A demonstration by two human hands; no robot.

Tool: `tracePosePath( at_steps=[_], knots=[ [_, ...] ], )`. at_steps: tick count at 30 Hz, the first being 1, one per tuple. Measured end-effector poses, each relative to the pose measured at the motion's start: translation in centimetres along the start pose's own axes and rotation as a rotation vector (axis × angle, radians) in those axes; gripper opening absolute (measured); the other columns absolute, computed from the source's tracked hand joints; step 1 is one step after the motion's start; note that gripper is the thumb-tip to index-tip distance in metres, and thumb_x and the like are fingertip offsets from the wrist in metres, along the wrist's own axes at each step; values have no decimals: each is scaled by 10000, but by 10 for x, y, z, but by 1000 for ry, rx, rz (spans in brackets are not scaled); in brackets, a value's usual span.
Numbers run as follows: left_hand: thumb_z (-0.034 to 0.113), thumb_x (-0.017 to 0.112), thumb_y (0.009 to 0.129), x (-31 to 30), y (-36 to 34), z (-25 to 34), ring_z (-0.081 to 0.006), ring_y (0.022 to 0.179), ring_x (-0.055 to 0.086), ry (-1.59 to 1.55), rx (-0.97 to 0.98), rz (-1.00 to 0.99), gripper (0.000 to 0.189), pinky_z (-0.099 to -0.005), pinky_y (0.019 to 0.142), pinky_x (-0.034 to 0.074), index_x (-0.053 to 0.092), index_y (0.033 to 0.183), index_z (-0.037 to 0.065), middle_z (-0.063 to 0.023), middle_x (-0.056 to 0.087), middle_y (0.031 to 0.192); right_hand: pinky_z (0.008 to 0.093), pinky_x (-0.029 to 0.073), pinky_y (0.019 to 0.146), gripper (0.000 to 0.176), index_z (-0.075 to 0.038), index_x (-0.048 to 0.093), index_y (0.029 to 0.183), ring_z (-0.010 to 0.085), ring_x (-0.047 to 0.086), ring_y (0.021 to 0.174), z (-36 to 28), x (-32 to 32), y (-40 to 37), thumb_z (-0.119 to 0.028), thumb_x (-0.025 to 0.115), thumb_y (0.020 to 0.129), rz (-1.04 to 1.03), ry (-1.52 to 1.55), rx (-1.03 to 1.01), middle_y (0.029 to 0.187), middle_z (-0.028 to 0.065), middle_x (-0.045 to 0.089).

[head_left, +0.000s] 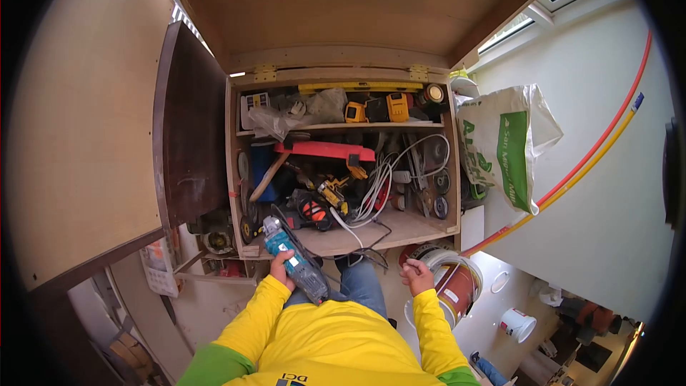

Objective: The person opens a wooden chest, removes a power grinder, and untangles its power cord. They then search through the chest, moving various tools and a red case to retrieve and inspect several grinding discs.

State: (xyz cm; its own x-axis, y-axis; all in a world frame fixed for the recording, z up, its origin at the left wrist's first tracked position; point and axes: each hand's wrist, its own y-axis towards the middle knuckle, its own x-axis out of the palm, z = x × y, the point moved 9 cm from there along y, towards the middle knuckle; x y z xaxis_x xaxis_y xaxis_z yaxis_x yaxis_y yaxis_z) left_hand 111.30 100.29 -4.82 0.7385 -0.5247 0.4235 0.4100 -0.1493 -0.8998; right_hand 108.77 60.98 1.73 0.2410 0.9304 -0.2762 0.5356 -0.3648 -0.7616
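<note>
My left hand [282, 269] is wrapped round the body of a teal and grey angle grinder [299, 266], held in front of my body with its metal head up and to the left. My right hand [416, 276] is out to the right, near a white bucket [468, 279], its fingers curled; whether they hold anything is too small to tell. Beyond both hands stands an open wooden tool box [329, 243]. Inside it lie a red bar [325, 150], a yellow drill [333, 194], a white cable [386, 175] and a black tool with orange parts [313, 210].
The box's raised lid [329, 7] rises at the far side. Its upper shelf [343, 127] bears a yellow level [361, 87] and yellow batteries [397, 107]. A white and green sack [511, 146], red and yellow hoses [572, 182] and a small white bucket [517, 324] are at the right.
</note>
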Motion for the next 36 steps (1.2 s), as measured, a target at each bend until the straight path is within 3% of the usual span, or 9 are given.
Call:
tracePosePath(
  at_steps=[5,9,10,13,17,21,23,34,36],
  knots=[
    [187,649,752,-21,25,1,-300,791,634,-21,38,126,258,-462,808,523,560,970,82,-109,636,844,270,506,632,237,-20,603,1104,146,634,747,-58,28,107,-114,632,889,-37,4,-219,938,77,672],
    [195,642,747,-52,51,-9,-309,785,635,27,65,229,265,-473,807,523,562,972,79,-118,641,843,280,510,725,217,-3,618,1075,138,628,809,-170,94,174,-111,633,887,-60,-232,-658,925,78,671],
    [194,642,748,-54,54,-9,-308,790,636,46,76,258,267,-474,810,523,562,975,77,-119,642,849,283,506,788,253,-12,631,1076,171,643,833,-172,115,210,-136,664,858,-81,-283,-626,917,91,671],
    [190,646,748,-51,60,-13,-308,788,641,50,65,298,284,-469,804,529,561,992,71,-121,644,860,403,449,941,387,-58,630,1110,343,568,1075,-276,186,218,-215,720,768,-7,-666,-984,1124,174,627],
    [185,659,742,-64,76,-21,-297,776,639,55,66,332,308,-445,779,536,555,1006,65,-116,636,858,505,341,1033,518,-98,595,1178,360,431,1253,-340,273,244,-241,754,707,32,-975,-1134,1300,143,532],
    [199,664,742,-67,96,-22,-298,770,632,94,48,340,325,-433,763,533,556,1008,46,-122,629,845,626,235,1066,610,-127,526,1272,322,351,1315,-347,322,291,-361,726,744,-4,-1295,-1013,1341,140,482],
    [214,658,745,-75,101,-26,-305,767,631,108,30,344,317,-440,757,532,562,996,46,-126,633,835,688,206,1048,655,-134,490,1313,301,338,1329,-343,317,308,-460,684,779,-32,-1401,-708,1353,133,473],
    [211,713,700,-113,118,-23,-252,754,619,173,89,425,362,-357,747,508,600,976,5,-102,627,842,712,312,975,714,-126,465,1328,297,345,1325,-344,311,327,-483,686,750,-48,-1534,-555,1357,112,460],
    [218,681,720,-129,126,-26,-282,764,626,202,88,410,356,-395,759,519,586,999,19,-117,632,851,716,331,956,711,-119,464,1325,299,350,1321,-350,309,326,-472,684,749,-57,-1541,-544,1350,111,467]
  ],
)
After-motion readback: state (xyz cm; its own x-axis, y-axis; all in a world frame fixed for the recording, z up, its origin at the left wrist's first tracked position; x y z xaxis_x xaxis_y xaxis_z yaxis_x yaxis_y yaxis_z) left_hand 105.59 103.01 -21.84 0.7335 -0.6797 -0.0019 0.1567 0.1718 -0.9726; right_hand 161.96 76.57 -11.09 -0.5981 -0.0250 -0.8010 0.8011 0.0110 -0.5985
